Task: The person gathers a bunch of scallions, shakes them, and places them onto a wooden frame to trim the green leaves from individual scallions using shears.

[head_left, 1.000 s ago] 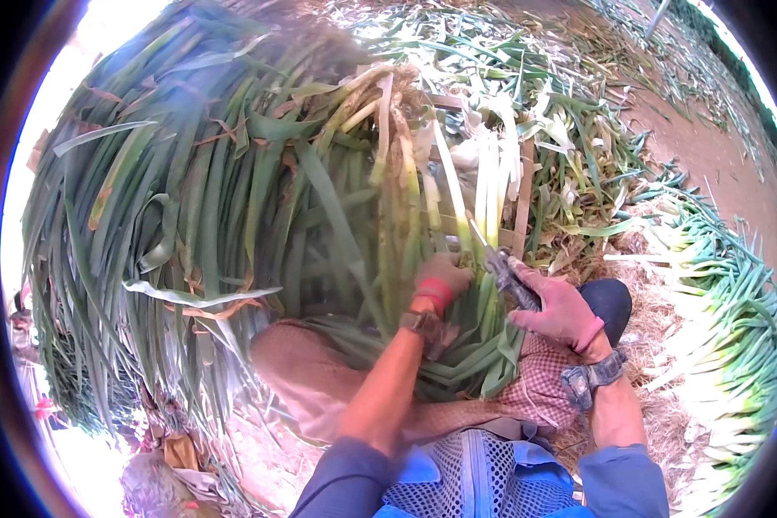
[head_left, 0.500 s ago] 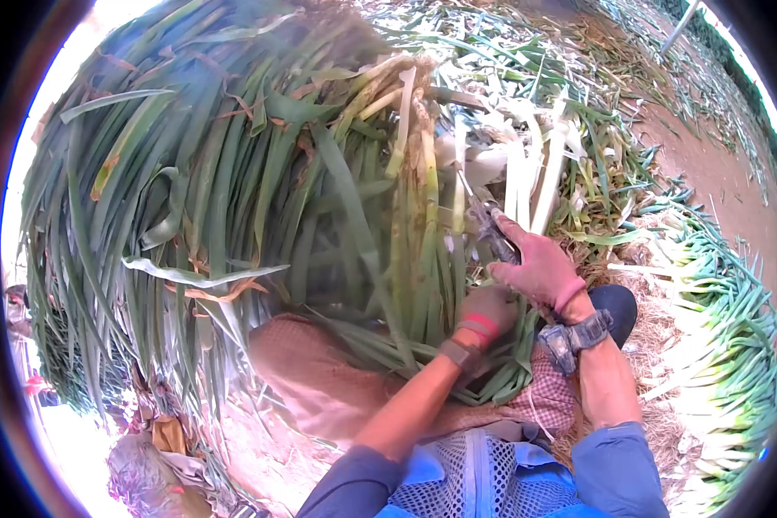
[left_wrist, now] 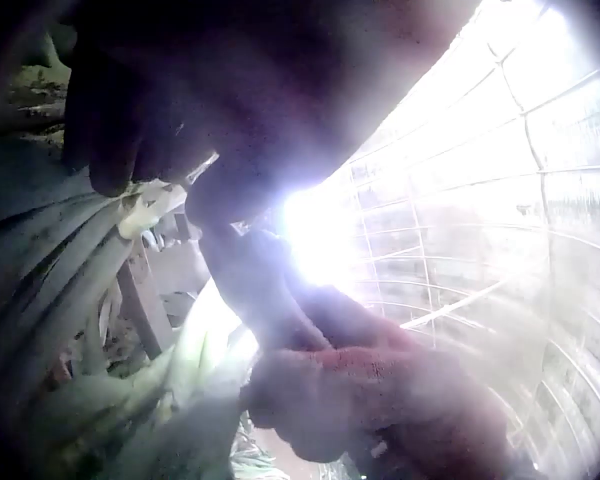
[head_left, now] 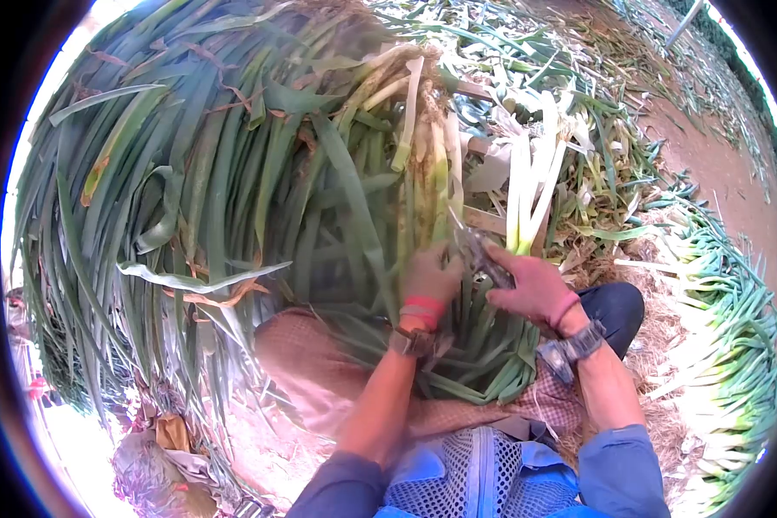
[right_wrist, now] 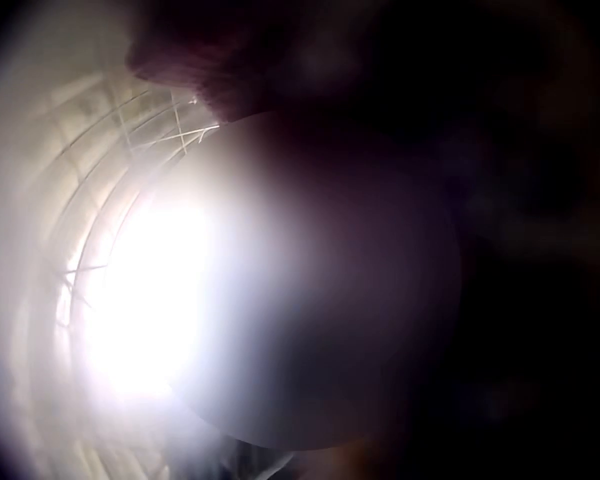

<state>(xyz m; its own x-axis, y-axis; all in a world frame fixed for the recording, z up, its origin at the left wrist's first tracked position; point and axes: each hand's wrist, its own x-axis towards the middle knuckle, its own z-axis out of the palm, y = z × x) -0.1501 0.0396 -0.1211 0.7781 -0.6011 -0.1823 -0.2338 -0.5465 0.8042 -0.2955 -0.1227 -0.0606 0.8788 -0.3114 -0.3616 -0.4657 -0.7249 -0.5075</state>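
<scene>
In the head view, the gloved left hand [head_left: 432, 276] reaches into the upright leek stalks [head_left: 419, 211], its fingers curled around the lower stalks; leaves partly hide its grip. Just right of it, the gloved right hand [head_left: 535, 289] grips a dark-handled tool [head_left: 490, 263] whose thin metal tip points up and left. White leek shanks [head_left: 520, 186] stand beyond the right hand, with green leaves folded over the lap below. The left wrist view shows dark fingers [left_wrist: 160, 130] over pale stalks and the other gloved hand [left_wrist: 380, 400] below. The right wrist view is mostly dark and glare.
A large heap of leeks [head_left: 207, 181] fills the left side. Leek trimmings [head_left: 527, 52] lie behind the hands. Trimmed leeks [head_left: 725, 345] form a row on the right, beside straw. A bag [head_left: 160, 475] sits at lower left. Crossed legs [head_left: 319, 371] lie under the hands.
The left hand first moved right toward the right hand, then back left to the stalks. The white shanks now stand farther right. The right hand still grips the tool, now slightly lower than half a second ago.
</scene>
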